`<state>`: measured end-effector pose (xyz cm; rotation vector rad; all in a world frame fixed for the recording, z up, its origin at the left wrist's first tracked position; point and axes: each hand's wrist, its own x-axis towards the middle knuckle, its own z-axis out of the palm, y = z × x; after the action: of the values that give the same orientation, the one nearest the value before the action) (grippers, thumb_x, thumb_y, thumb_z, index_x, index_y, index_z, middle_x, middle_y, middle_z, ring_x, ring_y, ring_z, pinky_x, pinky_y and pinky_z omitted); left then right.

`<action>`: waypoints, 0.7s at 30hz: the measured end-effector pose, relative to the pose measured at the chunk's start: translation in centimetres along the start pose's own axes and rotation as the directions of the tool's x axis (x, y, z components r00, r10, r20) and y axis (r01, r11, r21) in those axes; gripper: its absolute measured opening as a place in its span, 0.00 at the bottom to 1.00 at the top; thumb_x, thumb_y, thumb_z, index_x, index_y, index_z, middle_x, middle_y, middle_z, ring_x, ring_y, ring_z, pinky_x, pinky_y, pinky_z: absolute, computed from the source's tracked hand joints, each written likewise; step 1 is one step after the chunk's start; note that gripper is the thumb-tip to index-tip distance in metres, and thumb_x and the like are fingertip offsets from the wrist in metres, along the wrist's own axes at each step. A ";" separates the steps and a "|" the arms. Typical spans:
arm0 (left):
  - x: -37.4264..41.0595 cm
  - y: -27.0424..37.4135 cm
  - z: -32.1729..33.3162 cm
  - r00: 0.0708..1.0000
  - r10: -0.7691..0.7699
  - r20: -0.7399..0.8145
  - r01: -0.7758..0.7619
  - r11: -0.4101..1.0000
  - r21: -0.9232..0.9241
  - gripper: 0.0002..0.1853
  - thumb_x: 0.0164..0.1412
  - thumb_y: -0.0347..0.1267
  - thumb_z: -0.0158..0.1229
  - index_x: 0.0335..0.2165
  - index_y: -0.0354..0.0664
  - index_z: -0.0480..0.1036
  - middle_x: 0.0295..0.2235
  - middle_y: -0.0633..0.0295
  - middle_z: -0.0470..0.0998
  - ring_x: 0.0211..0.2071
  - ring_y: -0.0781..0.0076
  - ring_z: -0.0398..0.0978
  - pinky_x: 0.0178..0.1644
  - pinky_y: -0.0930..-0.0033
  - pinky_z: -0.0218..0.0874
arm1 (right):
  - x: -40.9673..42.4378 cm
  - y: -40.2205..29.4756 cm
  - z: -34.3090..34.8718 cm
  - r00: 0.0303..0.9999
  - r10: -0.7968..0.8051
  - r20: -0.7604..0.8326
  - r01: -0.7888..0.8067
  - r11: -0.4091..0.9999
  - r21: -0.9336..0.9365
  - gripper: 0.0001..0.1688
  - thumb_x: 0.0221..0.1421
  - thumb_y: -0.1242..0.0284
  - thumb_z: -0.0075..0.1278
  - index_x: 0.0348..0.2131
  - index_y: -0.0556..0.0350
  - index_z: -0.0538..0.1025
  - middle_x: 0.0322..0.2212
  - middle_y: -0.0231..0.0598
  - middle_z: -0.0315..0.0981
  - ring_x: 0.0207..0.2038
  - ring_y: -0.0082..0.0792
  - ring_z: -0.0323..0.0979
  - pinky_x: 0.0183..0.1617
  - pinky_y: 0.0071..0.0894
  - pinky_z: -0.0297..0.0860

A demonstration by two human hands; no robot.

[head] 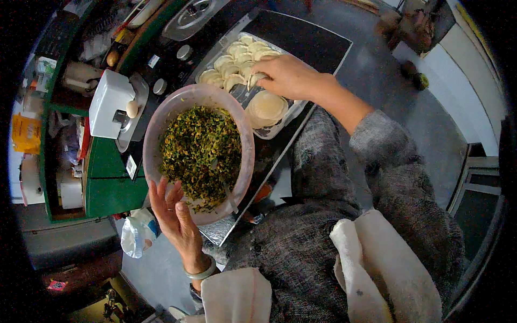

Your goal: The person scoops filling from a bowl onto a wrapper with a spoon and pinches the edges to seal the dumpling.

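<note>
My right hand (284, 76) pinches a folded dumpling (254, 79) above a clear plastic tray (275, 134). Rows of pale half-moon dumplings (236, 60) fill the tray's far part, and a stack of round dough wrappers (266, 108) lies at its near end. My left hand (171, 210) holds nothing; its fingers are spread at the near-left rim of a large pinkish plastic bowl (247, 141). The bowl contains chopped green and yellow filling (202, 153). A utensil handle (231, 198) leans out of the filling against the bowl's near wall.
Bowl and tray stand on a dark cooktop (311, 36) with a light edge. To the left are knobs (160, 86), a white box (111, 105), an egg (132, 109) and green shelving (109, 181). A white plastic bag (135, 236) sits on the floor.
</note>
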<state>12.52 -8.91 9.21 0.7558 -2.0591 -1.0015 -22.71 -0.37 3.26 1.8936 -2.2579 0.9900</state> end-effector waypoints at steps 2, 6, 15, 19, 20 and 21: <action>-0.2 -0.1 0.2 1.000 -0.017 0.017 0.017 1.000 0.019 0.35 0.62 0.42 0.51 0.61 0.39 0.49 0.56 0.48 0.60 0.50 0.62 0.68 0.54 0.62 0.57 | 0.6 0.4 1.6 1.000 -0.027 0.013 0.027 1.000 0.006 0.14 0.47 0.74 0.49 0.37 0.55 0.74 0.31 0.48 0.73 0.35 0.49 0.73 0.38 0.44 0.70; -0.2 0.3 0.7 1.000 -0.017 0.008 0.017 1.000 0.022 0.34 0.63 0.40 0.51 0.60 0.38 0.49 0.55 0.48 0.62 0.49 0.63 0.68 0.53 0.64 0.58 | 2.9 -0.1 3.3 0.973 -0.130 0.191 0.140 0.989 -0.037 0.11 0.45 0.77 0.49 0.33 0.59 0.73 0.32 0.49 0.72 0.37 0.52 0.73 0.38 0.46 0.70; 0.1 0.3 1.5 0.999 -0.024 0.021 0.023 0.999 0.033 0.33 0.62 0.37 0.51 0.60 0.37 0.49 0.54 0.49 0.63 0.49 0.64 0.68 0.53 0.65 0.59 | 5.3 1.7 6.0 0.959 -0.232 0.163 0.243 0.969 -0.046 0.10 0.47 0.77 0.47 0.33 0.64 0.71 0.27 0.51 0.71 0.32 0.53 0.72 0.35 0.48 0.69; 0.1 0.0 1.7 0.999 -0.054 0.005 0.053 0.997 0.054 0.33 0.63 0.37 0.51 0.60 0.37 0.50 0.53 0.49 0.63 0.49 0.63 0.69 0.53 0.64 0.59 | 5.1 2.2 5.7 0.915 -0.251 0.314 0.274 0.961 -0.028 0.10 0.46 0.77 0.47 0.32 0.63 0.72 0.27 0.53 0.72 0.33 0.54 0.73 0.33 0.48 0.69; 0.1 0.1 1.7 0.998 -0.061 0.001 0.061 0.996 0.071 0.32 0.63 0.38 0.51 0.60 0.38 0.50 0.53 0.49 0.63 0.48 0.63 0.69 0.52 0.63 0.59 | 5.3 2.4 6.0 0.906 -0.262 0.332 0.289 0.957 -0.036 0.10 0.46 0.77 0.47 0.31 0.63 0.72 0.27 0.54 0.72 0.33 0.54 0.73 0.33 0.48 0.69; 0.1 0.1 1.7 0.998 -0.069 -0.009 0.070 0.993 0.090 0.32 0.63 0.38 0.51 0.60 0.38 0.50 0.53 0.49 0.64 0.48 0.62 0.69 0.52 0.63 0.60 | 5.5 2.1 5.8 0.895 -0.277 0.350 0.310 0.950 -0.041 0.10 0.45 0.77 0.47 0.31 0.63 0.73 0.27 0.54 0.72 0.33 0.54 0.73 0.33 0.49 0.69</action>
<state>11.12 -8.21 8.58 0.8815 -2.0976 -0.9479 -23.91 -7.90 -0.01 2.4241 -2.0276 0.5360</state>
